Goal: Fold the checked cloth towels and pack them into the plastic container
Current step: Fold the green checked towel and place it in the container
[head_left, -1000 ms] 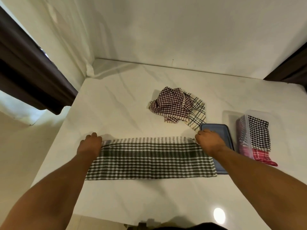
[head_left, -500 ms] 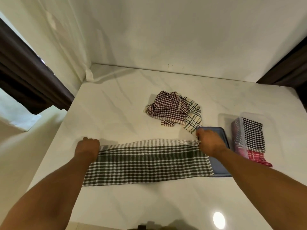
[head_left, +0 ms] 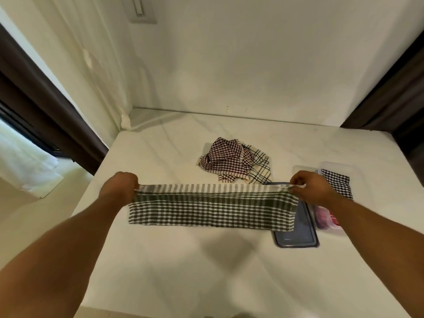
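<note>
**A:** How are the arms set?

**B:** Both forearms reach forward over the white table [head_left: 160, 260], spread wide. The left hand [head_left: 120, 188] is at the left end of the green checked towel [head_left: 211, 207] and the right hand [head_left: 309, 187] is at its right end.

**A:** What lies around them?

**B:** Beyond the towel there is a crumpled maroon checked towel [head_left: 224, 161], touching a cream towel with black lines [head_left: 259, 166]. On the right, a blue lid [head_left: 298, 237] lies flat, partly covered by the green towel's right end. Just right of it is the clear plastic container [head_left: 344, 167], with a folded black-and-white towel [head_left: 336, 183] and a red one [head_left: 332, 220] inside. The right wrist crosses in front of it.

**A:** And the grip?

**B:** The fingers of each hand are curled, pinching an upper corner. The towel is a long band pulled taut between them. I cannot tell whether its lower edge touches the table.
</note>
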